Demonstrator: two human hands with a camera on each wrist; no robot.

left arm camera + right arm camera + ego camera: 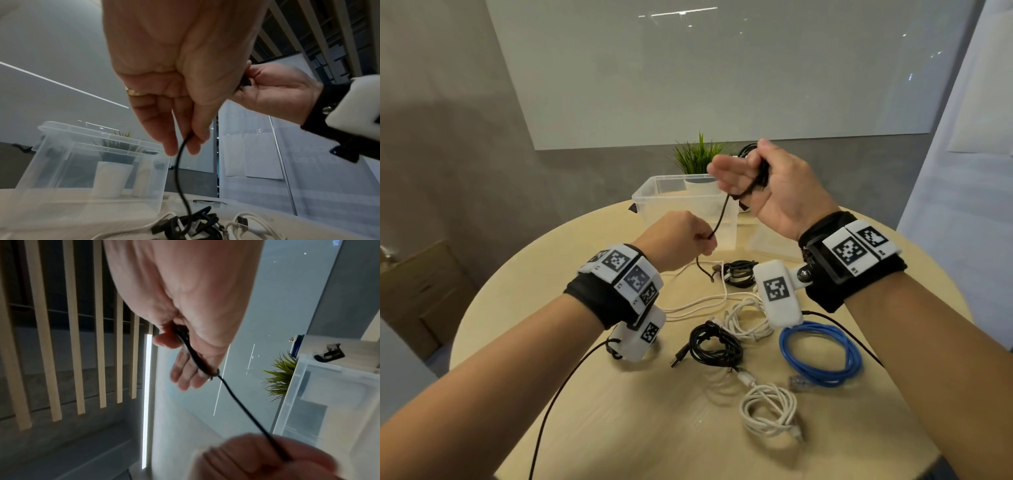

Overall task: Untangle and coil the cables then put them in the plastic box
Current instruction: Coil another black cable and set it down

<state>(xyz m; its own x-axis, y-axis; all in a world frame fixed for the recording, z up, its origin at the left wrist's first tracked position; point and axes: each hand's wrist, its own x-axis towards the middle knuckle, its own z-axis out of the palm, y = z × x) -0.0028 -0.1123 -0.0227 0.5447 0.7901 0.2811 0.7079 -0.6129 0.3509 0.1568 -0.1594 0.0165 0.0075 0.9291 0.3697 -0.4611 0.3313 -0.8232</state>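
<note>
On the left, the left hand [681, 240] pinches the black cable [722, 212] between thumb and fingertips, above the round counter [592, 411]. Below that pinch the free end hangs down toward the counter, near a small dark bundle [739, 273] and a loose white cable [695, 306].

From the pinch the black cable runs up and to the right, fairly taut, to the right hand [770, 181]. That hand is raised, and its thumb pins several finished loops against the palm while the fingers stay mostly straight. The plastic box [654, 198] stands open just behind both hands, with nothing visible inside it; a potted plant [697, 157] sits behind it.

Further right and nearer, a black coil [714, 342], a blue coil [822, 353] and two white bundles [767, 407] lie on the counter.

The risks, as I judge them: with only the thumb pressing, the loops could spring open or slip off the right hand if the left pulls too hard. The hanging end hangs near the dark bundle and the white cable, so drawing it upward could snag them and drag them along. A loosely wound coil may also unravel once dropped into the box.
</note>
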